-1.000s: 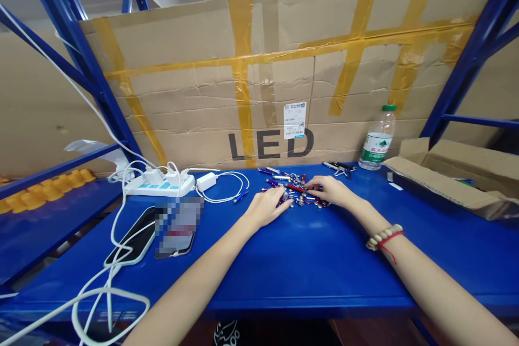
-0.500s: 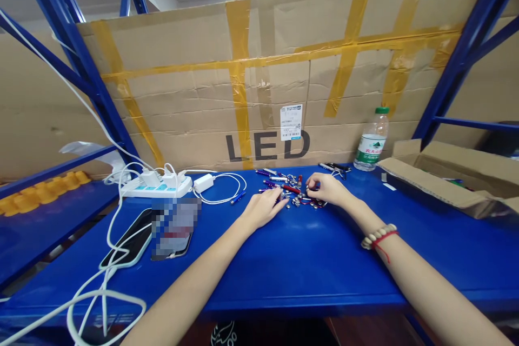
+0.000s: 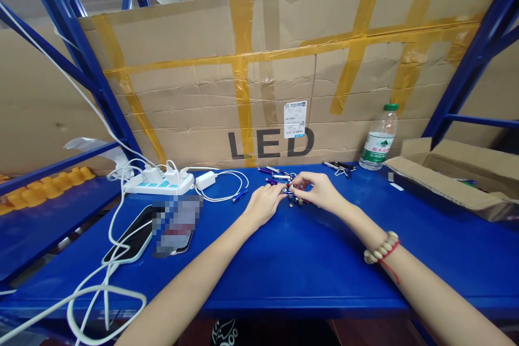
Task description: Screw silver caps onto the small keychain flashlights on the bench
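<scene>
A heap of small keychain flashlights (image 3: pixel 284 179), purple, red and silver with metal rings, lies near the back of the blue table (image 3: pixel 308 265). My left hand (image 3: pixel 264 203) rests at the heap's left edge with its fingers curled towards the pieces. My right hand (image 3: pixel 316 189) is lifted a little over the heap, fingertips pinched on a small piece that is too small to name. The two hands almost touch. A bead bracelet with a red string sits on my right wrist.
A white power strip (image 3: pixel 160 185) with chargers and white cables (image 3: pixel 101 281) lies at the left, beside two phones (image 3: pixel 133 235). A water bottle (image 3: pixel 379 138) stands at the back right, next to an open cardboard box (image 3: pixel 454 181). A taped "LED" cardboard sheet (image 3: pixel 267 81) closes the back.
My right hand has moved left and lifted off the heap, pinching a piece, closer to my left hand. The left hand has shifted slightly towards it.
</scene>
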Action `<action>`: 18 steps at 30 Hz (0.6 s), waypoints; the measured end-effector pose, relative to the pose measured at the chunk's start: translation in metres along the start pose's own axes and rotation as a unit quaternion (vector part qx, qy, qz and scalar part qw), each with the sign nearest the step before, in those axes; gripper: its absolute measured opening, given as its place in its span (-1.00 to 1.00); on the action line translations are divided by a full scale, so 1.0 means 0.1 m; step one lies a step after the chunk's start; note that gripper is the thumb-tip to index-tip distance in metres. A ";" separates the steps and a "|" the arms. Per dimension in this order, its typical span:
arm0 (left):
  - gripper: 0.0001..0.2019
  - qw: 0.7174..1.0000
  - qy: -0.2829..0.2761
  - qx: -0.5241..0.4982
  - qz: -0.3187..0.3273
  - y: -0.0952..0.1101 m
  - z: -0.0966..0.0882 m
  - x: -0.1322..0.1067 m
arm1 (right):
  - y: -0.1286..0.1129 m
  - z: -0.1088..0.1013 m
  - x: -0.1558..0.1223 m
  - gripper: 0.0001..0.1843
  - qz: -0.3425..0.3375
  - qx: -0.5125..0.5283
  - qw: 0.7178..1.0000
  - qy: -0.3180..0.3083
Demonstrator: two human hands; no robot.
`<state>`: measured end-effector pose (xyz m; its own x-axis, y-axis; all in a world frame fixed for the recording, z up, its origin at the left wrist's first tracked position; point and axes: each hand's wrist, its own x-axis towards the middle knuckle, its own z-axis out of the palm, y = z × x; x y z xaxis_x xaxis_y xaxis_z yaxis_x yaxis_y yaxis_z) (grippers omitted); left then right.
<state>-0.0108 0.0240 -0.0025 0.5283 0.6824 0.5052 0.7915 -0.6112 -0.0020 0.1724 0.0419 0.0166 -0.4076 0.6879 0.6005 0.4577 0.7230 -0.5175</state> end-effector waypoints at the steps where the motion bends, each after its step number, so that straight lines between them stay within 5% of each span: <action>1: -0.76 1.000 0.002 0.002 -0.005 0.00 0.00 0.00 | 0.01 -0.02 0.00 -0.88 0.008 -0.013 1.000 -0.008; 5: -0.77 0.999 0.007 0.020 -0.038 -0.01 0.01 0.00 | 0.11 -0.13 -0.01 -0.89 0.078 -0.164 0.982 -0.057; 9: -0.77 0.999 0.004 0.018 -0.037 0.00 0.01 0.01 | 0.20 -0.22 -0.03 -0.91 0.121 -0.287 0.950 -0.030; 14: -0.83 1.000 -0.015 -0.002 -0.015 0.01 -0.01 0.01 | 0.21 -0.17 -0.01 -0.97 0.076 -0.158 0.985 -0.003; 18: -0.84 0.997 -0.041 -0.027 -0.056 0.01 -0.02 0.00 | 0.07 -0.04 0.00 -0.90 0.015 -0.058 0.997 -0.044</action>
<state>-0.0104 0.0226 -0.0010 0.4622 0.7770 0.4273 0.8305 -0.5482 0.0986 0.1785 0.0471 0.0152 -0.4584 0.7153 0.5275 0.5561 0.6938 -0.4576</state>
